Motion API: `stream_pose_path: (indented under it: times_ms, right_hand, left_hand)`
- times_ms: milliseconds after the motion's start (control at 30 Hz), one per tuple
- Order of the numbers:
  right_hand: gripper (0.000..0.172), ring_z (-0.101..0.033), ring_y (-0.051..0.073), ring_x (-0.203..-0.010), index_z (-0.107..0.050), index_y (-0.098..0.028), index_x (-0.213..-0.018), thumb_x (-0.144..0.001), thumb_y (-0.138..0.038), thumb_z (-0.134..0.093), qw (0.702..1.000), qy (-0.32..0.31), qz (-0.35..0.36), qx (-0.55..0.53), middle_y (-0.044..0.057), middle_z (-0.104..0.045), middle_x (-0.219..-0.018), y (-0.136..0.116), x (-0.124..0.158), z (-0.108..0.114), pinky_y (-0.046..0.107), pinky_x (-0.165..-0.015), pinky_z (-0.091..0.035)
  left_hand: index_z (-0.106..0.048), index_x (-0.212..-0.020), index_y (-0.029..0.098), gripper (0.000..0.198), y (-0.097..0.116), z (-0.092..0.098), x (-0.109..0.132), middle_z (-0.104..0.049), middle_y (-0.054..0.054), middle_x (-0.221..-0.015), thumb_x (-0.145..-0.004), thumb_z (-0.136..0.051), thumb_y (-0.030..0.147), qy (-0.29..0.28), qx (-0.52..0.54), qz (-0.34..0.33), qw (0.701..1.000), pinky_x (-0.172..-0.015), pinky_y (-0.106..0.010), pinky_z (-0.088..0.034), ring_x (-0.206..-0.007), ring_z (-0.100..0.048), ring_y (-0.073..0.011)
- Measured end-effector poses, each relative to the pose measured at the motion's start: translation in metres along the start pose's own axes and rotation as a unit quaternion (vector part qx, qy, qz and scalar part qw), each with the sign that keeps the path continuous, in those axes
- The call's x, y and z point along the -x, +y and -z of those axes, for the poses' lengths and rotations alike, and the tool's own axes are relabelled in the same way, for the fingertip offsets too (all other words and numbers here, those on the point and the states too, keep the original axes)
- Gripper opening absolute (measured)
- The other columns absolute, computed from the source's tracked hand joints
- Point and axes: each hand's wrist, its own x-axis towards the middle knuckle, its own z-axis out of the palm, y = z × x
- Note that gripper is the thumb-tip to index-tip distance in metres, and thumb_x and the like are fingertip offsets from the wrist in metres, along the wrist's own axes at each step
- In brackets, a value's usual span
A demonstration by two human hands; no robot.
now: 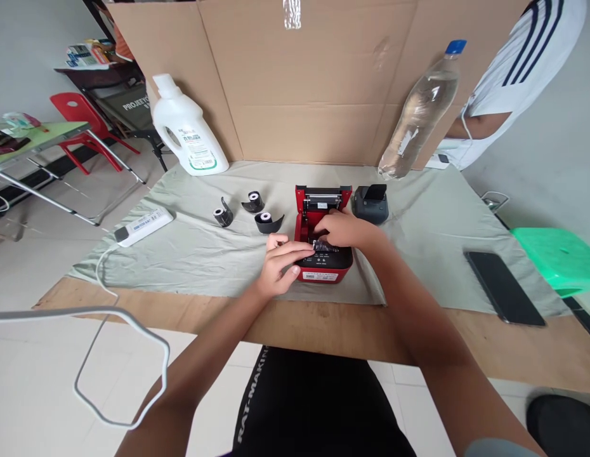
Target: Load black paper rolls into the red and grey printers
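Note:
A small red and black label printer (342, 269) stands with its lid raised at the back. My left hand (278, 266) rests at its front left edge, fingers stretched out over the front cover and thumb apart. My right hand (343, 228) reaches into the compartment with fingers curled down; their tips are partly hidden, and what they grip cannot be made out. Below them a shiny black strip (327, 246) lies across the front of the opening. Left of the printer are three small rolls of black tape: one roll (223, 216), another roll (254, 202) and a third (266, 222).
Behind the printer's right side sits a dark grey device (371, 204). A white jug (188, 127) and a clear bottle (423, 114) lean on a cardboard panel (304, 82). A white power strip (145, 226) lies left, a phone (503, 287) right. Beyond the panel, another person's sleeve (537, 57) shows.

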Motion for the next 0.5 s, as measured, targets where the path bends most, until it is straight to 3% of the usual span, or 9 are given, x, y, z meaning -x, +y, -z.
stream_pose_path:
  times_ms: [133,267,367,500]
  right_hand:
    - [0.021,-0.062,0.035,-0.106,-0.079,-0.026,-0.081,-0.073,-0.009,-0.069,1.0,-0.015,0.006,-0.006,0.008,-0.078,-0.087,0.0,0.002,0.005,0.05,-0.098,-0.039]
    - [0.008,-0.062,0.023,-0.082,-0.07,-0.02,-0.083,-0.081,-0.014,-0.065,0.997,-0.016,0.012,-0.07,0.005,-0.073,-0.084,-0.001,0.011,0.018,0.037,-0.082,-0.042]
    - [0.005,-0.057,0.018,-0.074,-0.065,-0.02,-0.089,-0.086,-0.023,-0.064,0.988,0.005,0.067,-0.142,0.003,-0.067,-0.085,-0.006,0.028,0.035,0.031,-0.069,-0.04]
    - [0.011,-0.056,0.02,-0.085,-0.062,-0.02,-0.099,-0.088,-0.022,-0.061,0.972,0.09,0.14,-0.168,0.005,-0.065,-0.098,-0.025,0.046,0.045,0.031,-0.074,-0.042]
  left_hand:
    - [-0.077,-0.116,0.023,0.055,-0.001,0.001,0.0,-0.078,-0.01,-0.112,-0.105,-0.032,0.053,-0.004,0.005,-0.002,1.0,-0.092,-0.046,-0.041,-0.093,-0.065,-0.0243]
    - [-0.076,-0.116,0.022,0.054,0.0,0.003,0.0,-0.076,-0.011,-0.116,-0.106,-0.032,0.052,0.002,-0.002,-0.015,1.0,-0.093,-0.046,-0.042,-0.098,-0.064,-0.0248]
    - [-0.074,-0.118,0.022,0.053,0.0,0.004,-0.001,-0.07,-0.014,-0.126,-0.105,-0.034,0.055,0.051,-0.035,0.014,0.998,-0.095,-0.046,-0.045,-0.111,-0.061,-0.0269]
    - [-0.07,-0.12,0.023,0.044,-0.005,0.005,-0.002,-0.068,-0.012,-0.118,-0.104,-0.043,0.053,0.144,0.015,0.09,0.985,-0.093,-0.042,-0.049,-0.108,-0.061,-0.0246]
